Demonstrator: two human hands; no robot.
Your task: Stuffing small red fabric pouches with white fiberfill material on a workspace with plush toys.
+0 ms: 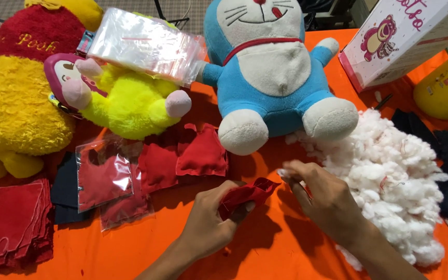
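Pouch (247,194) red, in left hand (208,223) | right hand (327,199) pinching stuffing (390,176)

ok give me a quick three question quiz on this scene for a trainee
1. True or false: the left hand holds a red pouch.
2. What does the right hand touch? A) stuffing B) blue toy C) box
3. What colour is the table cover?

Key: 1 true; 2 A, the white stuffing, not the blue toy or box; 3 orange.
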